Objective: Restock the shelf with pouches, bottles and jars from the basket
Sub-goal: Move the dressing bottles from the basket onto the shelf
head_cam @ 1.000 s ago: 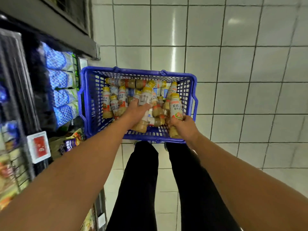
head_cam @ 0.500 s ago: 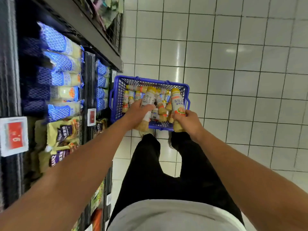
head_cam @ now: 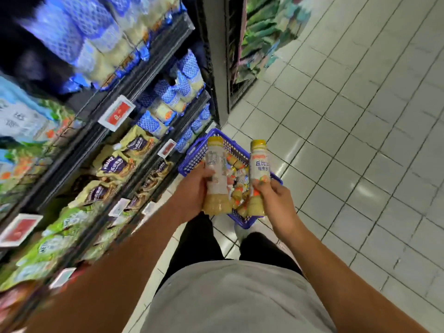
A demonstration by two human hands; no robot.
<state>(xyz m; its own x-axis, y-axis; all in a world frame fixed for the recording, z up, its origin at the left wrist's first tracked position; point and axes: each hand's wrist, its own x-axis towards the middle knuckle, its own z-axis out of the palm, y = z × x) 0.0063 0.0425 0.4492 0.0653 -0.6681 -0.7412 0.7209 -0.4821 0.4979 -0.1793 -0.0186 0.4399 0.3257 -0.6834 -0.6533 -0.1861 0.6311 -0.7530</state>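
Left bottle [head_cam: 215, 164], right bottle [head_cam: 258, 165] — lifted from basket [head_cam: 193, 157], now above it.

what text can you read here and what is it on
"HEINZ": purple pouch on the shelf.
"丘比": right-hand bottle label.
Too blurred to read: red price tags, left-hand bottle print, blue pouches.

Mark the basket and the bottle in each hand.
basket [head_cam: 193, 156]: head view, on its blue mesh wall nearest the shelf.
left bottle [head_cam: 217, 157]: head view, on its white label, above the fingers.
right bottle [head_cam: 259, 168]: head view, on the printed label.
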